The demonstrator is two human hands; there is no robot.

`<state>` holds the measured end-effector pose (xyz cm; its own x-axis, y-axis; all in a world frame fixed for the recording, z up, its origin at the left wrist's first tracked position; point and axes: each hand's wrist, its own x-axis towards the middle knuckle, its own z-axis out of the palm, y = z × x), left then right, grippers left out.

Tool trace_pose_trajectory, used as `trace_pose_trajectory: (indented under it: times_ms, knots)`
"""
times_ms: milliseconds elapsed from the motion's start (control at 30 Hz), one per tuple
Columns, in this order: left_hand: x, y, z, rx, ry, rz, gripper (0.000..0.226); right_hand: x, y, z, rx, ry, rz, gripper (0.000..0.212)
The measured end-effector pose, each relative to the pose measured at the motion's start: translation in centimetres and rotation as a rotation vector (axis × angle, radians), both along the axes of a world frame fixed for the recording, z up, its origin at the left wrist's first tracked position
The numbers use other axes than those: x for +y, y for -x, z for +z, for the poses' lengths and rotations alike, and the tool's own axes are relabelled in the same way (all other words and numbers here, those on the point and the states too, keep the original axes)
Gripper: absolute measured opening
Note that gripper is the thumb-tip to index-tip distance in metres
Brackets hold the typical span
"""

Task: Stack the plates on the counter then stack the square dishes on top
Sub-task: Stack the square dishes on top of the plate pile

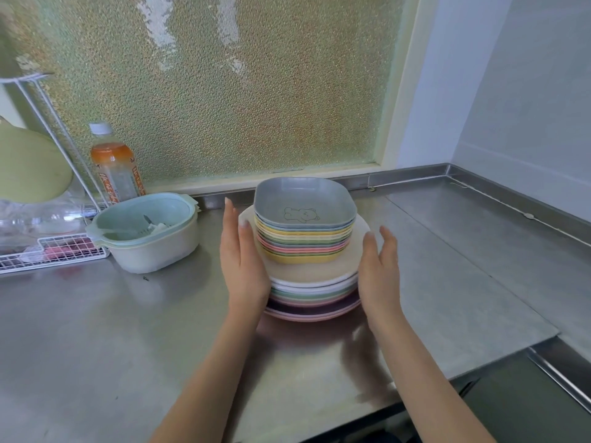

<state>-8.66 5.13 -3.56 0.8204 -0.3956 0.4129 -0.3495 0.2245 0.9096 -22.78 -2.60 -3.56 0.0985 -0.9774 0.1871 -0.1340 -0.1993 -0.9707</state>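
Note:
A pile of round plates (311, 292) in white, green, pink and purple stands on the steel counter (128, 330). On top of it sits a stack of several square dishes (303, 241); the uppermost is grey-blue with a bear drawing. My left hand (241, 254) lies flat against the left side of both piles, fingers straight. My right hand (379, 266) is at the right edge of the plates, fingers spread, and looks just off the rim. Neither hand holds anything.
A pale green colander bowl (147, 231) stands left of the pile. Behind it are an orange drink bottle (116, 167) and a white wire dish rack (48, 247). A frosted window fills the back wall. The counter's front edge drops at the lower right.

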Motion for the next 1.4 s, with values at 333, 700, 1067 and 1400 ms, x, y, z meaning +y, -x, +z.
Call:
trace_pose_trajectory:
  times_ms: [333, 700, 1067, 1400]
  knots:
    - [-0.1, 1.4, -1.3, 0.248, -0.093, 0.183, 0.045, -0.8, -2.8, -1.9, -0.018, -0.062, -0.122, 0.045]
    - [-3.4, -4.5, -1.2, 0.306, -0.049, 0.31, 0.045, -4.6, -10.0, -1.6, -0.021, -0.081, -0.057, 0.047]
    - [-6.0, -9.6, -1.6, 0.24, -0.064, 0.358, 0.045, -7.4, -15.3, -1.2, -0.016, -0.057, -0.015, 0.048]
    - [-4.7, -8.5, -2.2, -0.032, -0.173, 0.448, 0.041, -8.1, -15.4, -1.9, -0.004, -0.045, -0.011, 0.049]
